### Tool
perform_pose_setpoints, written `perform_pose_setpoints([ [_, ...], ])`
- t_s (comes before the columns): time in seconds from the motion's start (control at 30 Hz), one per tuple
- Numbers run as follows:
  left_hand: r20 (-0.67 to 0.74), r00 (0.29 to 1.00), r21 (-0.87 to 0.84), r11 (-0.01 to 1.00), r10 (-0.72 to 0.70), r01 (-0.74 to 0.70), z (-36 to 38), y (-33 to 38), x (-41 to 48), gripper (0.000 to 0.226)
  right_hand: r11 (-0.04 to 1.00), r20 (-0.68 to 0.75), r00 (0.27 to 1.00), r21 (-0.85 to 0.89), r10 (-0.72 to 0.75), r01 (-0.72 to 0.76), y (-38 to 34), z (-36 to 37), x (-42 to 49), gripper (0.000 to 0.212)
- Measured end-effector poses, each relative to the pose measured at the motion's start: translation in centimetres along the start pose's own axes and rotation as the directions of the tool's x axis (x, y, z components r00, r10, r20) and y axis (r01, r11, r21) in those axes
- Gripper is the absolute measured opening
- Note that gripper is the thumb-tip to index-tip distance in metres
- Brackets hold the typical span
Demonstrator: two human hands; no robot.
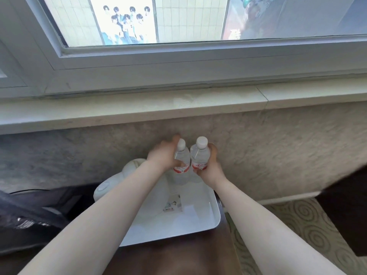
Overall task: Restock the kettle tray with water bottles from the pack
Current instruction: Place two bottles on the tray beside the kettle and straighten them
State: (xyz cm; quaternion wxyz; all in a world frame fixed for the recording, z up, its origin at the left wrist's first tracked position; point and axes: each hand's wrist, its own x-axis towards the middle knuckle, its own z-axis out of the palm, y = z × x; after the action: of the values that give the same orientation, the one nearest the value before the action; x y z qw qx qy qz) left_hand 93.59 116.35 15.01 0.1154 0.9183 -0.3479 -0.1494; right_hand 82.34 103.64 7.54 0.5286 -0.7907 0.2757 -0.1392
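One white tray [210, 221] on the tabletop [174, 259] holds a kettle [111, 187], and at its far end each hand, left [162, 153] and right [211, 169], has fingers wrapped round an upright bottle [181, 157], [199, 155], side by side, likely for neat standing.

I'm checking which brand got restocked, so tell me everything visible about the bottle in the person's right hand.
The right bottle is clear plastic with a white screw cap on and a red and white label whose print is too blurred to read. It stands upright at the far end of the white tray, beside a matching bottle. The right hand wraps around its label and lower body, hiding the base.
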Motion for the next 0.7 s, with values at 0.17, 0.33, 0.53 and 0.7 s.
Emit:
perform_pose_setpoints([
  [0.17, -0.017, 1.000, -0.083, 0.997, 0.002, -0.003, -0.2, -0.1, 0.4, 0.061, 0.997, 0.023, 0.998, 0.055, -0.058, 0.057, 0.6, 0.1, 0.6, 0.073],
  [0.33, -0.065, 0.998, -0.059, 0.998, -0.005, 0.001, 0.5, -0.3, 0.4, 0.060, 0.994, 0.023, 0.996, 0.077, -0.085, 0.083, 0.5, 0.3, 0.8, 0.071],
  [0.53, -0.112, 0.993, 0.022, 0.999, 0.033, -0.030, 1.0, -0.4, 0.0, 0.077, 0.996, 0.056, 0.996, 0.049, -0.074, 0.071, 0.6, 0.3, 0.4, 0.073],
  [0.7, -0.168, 0.982, 0.077, 0.994, 0.085, -0.073, 1.4, -0.3, -0.8, 0.083, 0.998, 0.061, 0.998, -0.062, -0.020, 0.024, 0.2, 0.2, 0.1, 0.078],
])
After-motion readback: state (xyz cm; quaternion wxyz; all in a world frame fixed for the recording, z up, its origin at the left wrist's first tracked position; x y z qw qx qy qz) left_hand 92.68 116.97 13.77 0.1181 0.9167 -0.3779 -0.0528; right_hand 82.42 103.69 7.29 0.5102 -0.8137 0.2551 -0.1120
